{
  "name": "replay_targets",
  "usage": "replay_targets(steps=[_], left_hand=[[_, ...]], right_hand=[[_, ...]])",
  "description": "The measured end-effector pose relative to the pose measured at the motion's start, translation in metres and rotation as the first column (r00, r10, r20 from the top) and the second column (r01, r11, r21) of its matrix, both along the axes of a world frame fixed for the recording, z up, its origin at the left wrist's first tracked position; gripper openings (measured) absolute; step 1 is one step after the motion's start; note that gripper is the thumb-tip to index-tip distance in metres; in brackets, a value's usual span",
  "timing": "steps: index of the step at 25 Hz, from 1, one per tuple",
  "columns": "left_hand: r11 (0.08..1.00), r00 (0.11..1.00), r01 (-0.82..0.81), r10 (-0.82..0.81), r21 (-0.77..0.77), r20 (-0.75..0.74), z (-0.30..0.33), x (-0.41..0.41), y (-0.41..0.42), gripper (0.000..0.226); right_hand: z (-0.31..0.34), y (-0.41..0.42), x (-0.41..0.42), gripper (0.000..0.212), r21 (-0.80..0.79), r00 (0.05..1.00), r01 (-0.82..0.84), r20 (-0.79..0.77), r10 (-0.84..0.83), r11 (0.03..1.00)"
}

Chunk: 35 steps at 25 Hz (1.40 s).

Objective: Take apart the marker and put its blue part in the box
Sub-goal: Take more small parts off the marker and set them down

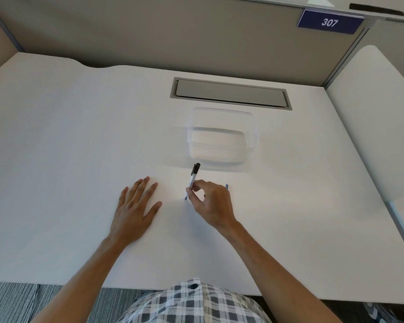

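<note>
I see the right hand pinching the marker between thumb and fingertips around its white barrel, black cap end pointing away toward the clear plastic box, lower tip near or on the white desk. A thin blue piece peeks out behind that hand; I cannot tell what it is. The left hand lies flat and open on the desk, holding nothing, just beside the marker. The box stands beyond the marker, near the grey cable hatch.
</note>
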<state>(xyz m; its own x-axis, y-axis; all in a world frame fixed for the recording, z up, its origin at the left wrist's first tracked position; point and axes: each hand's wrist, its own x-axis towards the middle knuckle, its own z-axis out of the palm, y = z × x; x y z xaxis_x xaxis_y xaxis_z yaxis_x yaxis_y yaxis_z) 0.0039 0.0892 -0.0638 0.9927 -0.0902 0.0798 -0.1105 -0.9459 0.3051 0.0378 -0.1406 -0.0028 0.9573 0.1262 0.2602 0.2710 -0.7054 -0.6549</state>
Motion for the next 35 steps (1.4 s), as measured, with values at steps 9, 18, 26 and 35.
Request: replay_targets(steps=[9,18,26,35], left_hand=[[1.0,1.0,0.006,-0.006,0.002,0.001,0.001,0.0,0.0,0.063],[1.0,1.0,0.004,-0.004,0.001,0.0,0.003,-0.001,0.0,0.062],[1.0,1.0,0.0,0.0,0.004,-0.01,0.006,-0.001,-0.001,0.062],[1.0,1.0,-0.007,0.007,-0.019,-0.016,0.007,-0.001,-0.003,0.063]], right_hand=[[0.037,-0.004,0.024,0.013,0.059,0.997,-0.039,-0.068,0.043,0.998],[0.064,-0.009,0.037,0.012,0.101,0.998,-0.055,-0.002,0.055,0.993],[0.077,-0.016,0.04,0.012,0.172,0.998,-0.038,0.057,0.028,0.984],[0.061,-0.028,0.02,0.011,0.22,0.993,-0.037,-0.1,0.061,0.975]])
